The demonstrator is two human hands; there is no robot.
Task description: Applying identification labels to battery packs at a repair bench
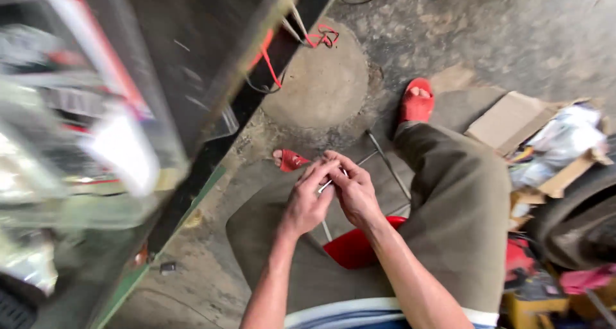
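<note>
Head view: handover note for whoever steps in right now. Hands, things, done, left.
Left hand: fingertips pinched on a small, thin, pale piece, held over the lap.
Right hand: fingers closed on the same piece from the other side; the hands touch.
Things: the person sits on a red stool with metal legs, feet in red sandals on a concrete floor. Red wires lie on the floor ahead. Cardboard and clutter to the right.
Done: piece is in both hands.
Left: cannot tell what the piece is; it is too small and partly hidden.
</note>
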